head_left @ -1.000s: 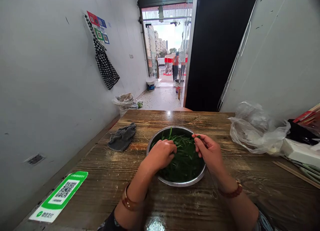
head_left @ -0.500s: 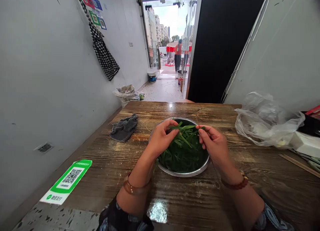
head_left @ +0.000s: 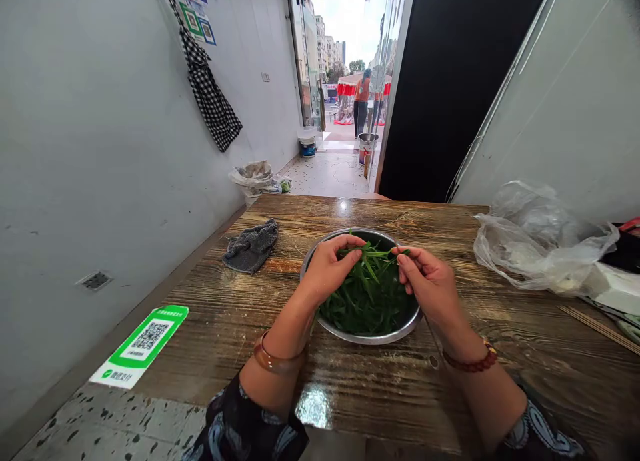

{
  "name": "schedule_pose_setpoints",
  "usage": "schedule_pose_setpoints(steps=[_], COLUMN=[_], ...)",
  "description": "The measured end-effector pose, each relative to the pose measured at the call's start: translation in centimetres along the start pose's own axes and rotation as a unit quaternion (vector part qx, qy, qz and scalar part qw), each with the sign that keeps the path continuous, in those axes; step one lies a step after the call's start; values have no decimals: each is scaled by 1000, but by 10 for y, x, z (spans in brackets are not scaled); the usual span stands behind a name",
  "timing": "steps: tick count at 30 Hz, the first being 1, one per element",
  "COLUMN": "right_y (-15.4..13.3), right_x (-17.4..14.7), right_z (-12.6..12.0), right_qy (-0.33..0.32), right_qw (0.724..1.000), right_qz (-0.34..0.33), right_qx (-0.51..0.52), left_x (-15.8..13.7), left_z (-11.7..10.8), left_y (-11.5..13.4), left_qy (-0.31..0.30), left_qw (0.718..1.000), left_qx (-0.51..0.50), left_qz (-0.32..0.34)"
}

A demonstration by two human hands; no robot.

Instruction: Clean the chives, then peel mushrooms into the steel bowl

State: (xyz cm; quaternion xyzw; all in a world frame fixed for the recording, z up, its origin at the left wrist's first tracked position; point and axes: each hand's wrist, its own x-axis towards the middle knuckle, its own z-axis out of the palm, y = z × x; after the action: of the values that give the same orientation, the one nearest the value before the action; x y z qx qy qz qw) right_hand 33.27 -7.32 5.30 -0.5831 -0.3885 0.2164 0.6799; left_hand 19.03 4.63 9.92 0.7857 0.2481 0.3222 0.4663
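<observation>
Left hand: the left hand (head_left: 330, 268) arches over the near-left rim, thumb and forefinger curved toward each other in a narrow hold with strands between the tips; the other fingers are mostly hidden.
Right hand: the right hand (head_left: 429, 274) comes in over the opposite rim, thumb and forefinger pinching a thin strand, the other fingers curled beneath; so slim a piece seems to call for fingertips rather than a fist.
Green leaves: the long green leaves (head_left: 367, 308) lie loose and tangled in the bowl, a few lifted between the two hands, probably so that single strands can be seen apart from the heap.
Bowl: the round metal bowl (head_left: 373, 340) stands upright before the person, within easy reach of both hands; held over it, anything dropped would likely land inside.
Table: the wooden table (head_left: 240, 334) carries the bowl.
Left side: a crumpled grey cloth (head_left: 251, 246) lies apart from the bowl, perhaps set aside to leave elbow room; a green QR card (head_left: 143, 346) sits at the edge, its print showing upward, presumably for scanning.
Right side: clear plastic bags (head_left: 540, 244) are heaped by the wall, near thin sticks (head_left: 600, 329), out of the arms' way.
Beyond: a checked cloth (head_left: 213, 104) hangs on the wall, seemingly to keep it off the floor.
</observation>
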Motion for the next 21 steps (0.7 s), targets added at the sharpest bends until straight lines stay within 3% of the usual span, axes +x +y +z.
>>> schedule_pose_setpoints(steps=[7, 14, 21], right_y=[0, -3, -7], right_x=[-2, -3, -4], right_z=[-1, -3, 1], right_qy=[2, -36, -48], right_qw=[1000, 999, 992], right_qz=[0, -13, -25], right_qx=[7, -25, -110], left_x=[0, -2, -7], left_z=[-1, 8, 13], left_y=[-2, -1, 3], left_qy=[-6, -10, -26], left_qw=[1000, 983, 976], left_qx=[23, 157, 166], left_qz=[-3, 98, 141])
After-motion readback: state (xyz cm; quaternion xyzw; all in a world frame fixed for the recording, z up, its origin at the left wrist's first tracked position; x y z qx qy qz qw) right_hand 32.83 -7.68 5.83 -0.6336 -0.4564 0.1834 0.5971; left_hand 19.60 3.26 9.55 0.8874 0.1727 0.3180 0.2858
